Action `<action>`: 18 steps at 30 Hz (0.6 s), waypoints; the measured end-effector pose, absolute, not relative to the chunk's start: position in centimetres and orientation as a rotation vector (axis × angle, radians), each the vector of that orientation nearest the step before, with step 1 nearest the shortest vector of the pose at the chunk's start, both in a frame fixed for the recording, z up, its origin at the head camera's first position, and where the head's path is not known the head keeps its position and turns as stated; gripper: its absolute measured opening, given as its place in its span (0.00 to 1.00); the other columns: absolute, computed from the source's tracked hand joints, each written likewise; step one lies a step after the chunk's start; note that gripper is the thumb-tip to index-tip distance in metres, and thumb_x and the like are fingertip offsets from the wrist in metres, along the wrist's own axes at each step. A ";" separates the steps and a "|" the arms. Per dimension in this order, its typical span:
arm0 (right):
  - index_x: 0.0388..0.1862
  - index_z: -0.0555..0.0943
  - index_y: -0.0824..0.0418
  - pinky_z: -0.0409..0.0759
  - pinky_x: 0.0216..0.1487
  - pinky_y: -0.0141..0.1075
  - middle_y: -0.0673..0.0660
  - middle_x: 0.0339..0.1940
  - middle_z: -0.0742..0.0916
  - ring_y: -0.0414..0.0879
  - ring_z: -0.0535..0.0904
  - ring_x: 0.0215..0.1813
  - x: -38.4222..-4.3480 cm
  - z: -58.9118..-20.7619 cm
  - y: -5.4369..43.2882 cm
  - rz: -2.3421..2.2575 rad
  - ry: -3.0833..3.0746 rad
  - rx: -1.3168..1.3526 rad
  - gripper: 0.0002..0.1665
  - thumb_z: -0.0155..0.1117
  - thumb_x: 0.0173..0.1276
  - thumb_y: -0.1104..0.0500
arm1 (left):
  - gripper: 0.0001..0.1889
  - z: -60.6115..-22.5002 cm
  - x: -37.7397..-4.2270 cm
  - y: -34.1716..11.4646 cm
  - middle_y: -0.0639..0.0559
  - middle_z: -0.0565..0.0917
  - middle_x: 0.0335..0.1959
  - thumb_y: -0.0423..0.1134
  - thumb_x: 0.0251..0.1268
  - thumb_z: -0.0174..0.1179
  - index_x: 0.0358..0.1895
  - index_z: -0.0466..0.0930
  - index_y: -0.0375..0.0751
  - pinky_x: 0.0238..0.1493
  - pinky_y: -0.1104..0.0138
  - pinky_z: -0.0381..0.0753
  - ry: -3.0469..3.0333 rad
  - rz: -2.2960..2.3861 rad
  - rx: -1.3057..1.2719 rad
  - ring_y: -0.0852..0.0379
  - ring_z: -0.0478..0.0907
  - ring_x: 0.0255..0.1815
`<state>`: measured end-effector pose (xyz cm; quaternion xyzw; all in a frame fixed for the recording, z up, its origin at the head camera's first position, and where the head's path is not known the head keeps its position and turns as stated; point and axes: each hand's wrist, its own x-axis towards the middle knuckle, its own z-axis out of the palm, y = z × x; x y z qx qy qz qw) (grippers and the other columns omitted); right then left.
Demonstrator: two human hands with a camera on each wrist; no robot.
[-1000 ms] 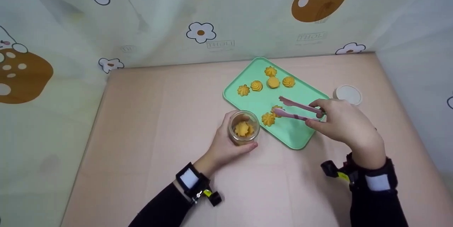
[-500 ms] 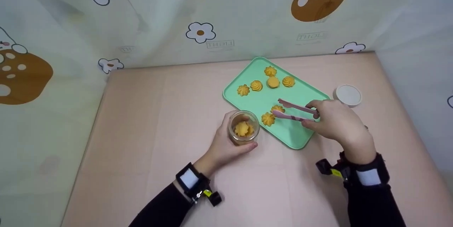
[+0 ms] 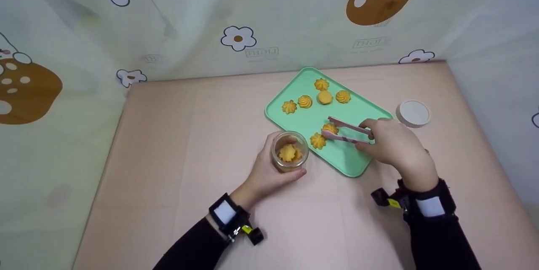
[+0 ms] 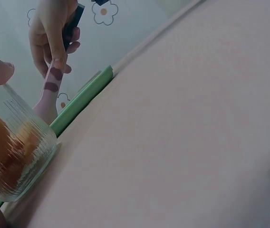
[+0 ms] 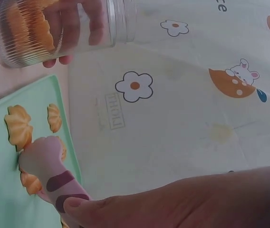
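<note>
My left hand (image 3: 265, 177) grips a clear glass jar (image 4: 30, 123) just off the tray's near-left edge. Swirled golden cookies (image 3: 288, 153) lie inside the jar. In my right hand (image 3: 398, 145) is a pair of pink tongs (image 3: 337, 137) with darker stripes, pinched between thumb and fingers. The arms of the tongs are spread, on either side of a cookie (image 3: 330, 128) on the green tray (image 3: 303, 84). Another cookie (image 3: 318, 140) lies against it. Whether the tongs touch the cookie, I cannot tell. In the right wrist view, one tong tip (image 5: 42, 154) covers part of the cookies.
Several more cookies (image 3: 324, 97) sit toward the far part of the tray. A round white lid (image 3: 414, 113) lies on the table beyond the tray's right corner. Behind the table hangs a patterned curtain (image 3: 181, 21).
My right hand has moved left with the tongs, bringing their arms to either side of the cookie. The left hand and jar have stayed still.
</note>
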<state>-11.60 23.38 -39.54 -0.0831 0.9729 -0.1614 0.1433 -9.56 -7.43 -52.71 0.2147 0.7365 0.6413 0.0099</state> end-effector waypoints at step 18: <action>0.65 0.83 0.72 0.80 0.34 0.46 0.61 0.36 0.88 0.53 0.82 0.36 -11.8 -40.0 23.6 -0.510 2.814 -0.272 0.31 0.77 0.72 0.52 | 0.49 -52.8 -9.6 -7.4 0.59 0.81 0.69 0.46 0.51 0.87 0.77 0.67 0.54 0.80 0.52 0.69 2.286 2.021 0.675 0.55 0.76 0.72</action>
